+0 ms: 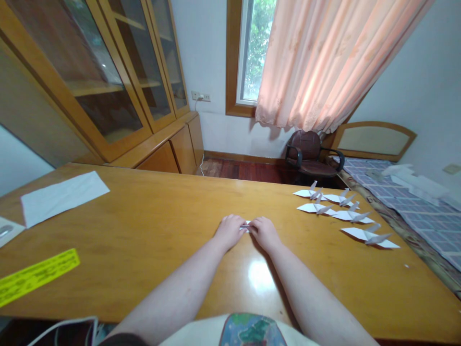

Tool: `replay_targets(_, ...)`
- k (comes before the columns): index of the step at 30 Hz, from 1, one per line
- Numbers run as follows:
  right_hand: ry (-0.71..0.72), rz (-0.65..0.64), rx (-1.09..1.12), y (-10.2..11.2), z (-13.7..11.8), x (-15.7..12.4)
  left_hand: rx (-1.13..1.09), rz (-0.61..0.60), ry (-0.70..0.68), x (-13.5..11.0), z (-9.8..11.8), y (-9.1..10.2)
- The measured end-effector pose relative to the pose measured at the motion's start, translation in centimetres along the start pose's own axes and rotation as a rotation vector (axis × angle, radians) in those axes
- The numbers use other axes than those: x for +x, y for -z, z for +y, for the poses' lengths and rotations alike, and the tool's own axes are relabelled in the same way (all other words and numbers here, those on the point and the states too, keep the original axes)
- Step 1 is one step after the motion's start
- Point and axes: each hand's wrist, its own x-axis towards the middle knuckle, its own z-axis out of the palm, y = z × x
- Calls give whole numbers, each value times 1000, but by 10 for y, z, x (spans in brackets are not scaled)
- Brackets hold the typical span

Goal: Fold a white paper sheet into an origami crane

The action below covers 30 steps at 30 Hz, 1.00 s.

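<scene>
A small piece of folded white paper [246,226] lies on the wooden table [162,206] in front of me, mostly covered by my hands. My left hand [230,229] is closed on its left side, fingers pressed together. From the right, my right hand [264,232] pinches the same paper. A narrow grey fold shows between the two hands. Off to the right stand several white paper cranes [370,236] with wings spread, apart from my hands.
White paper sheets [65,197] lie at the far left, above a yellow printed strip [39,276]. Beyond the table are a glass-door cabinet [144,67], an armchair [311,154] and a bed [403,192]. A tiny white scrap [406,265] sits near the right edge.
</scene>
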Motion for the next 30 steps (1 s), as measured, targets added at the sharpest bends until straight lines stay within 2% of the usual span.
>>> replay_targets(6,75,-79,67,8,6,-4,49,-27,-27,-1,1,4)
replay_targets(11,76,-135,108,14,8,-4,113,-62,-58,-5,9,14)
replay_targets(15,81,-188,106,19,2,-3,158,-141,-59,-8,17,18)
replay_targets(18,69,-229,132,21,-2,-5,212,-220,-30,-15,25,9)
replay_targets(23,-17,-258,115,16,-6,-9,260,-276,88,-25,45,-18)
replay_targets(26,-15,-218,109,13,-5,-8,281,-240,168,-21,52,-22)
replay_targets(30,-10,-177,170,8,3,-4,231,-182,190,-11,39,-8)
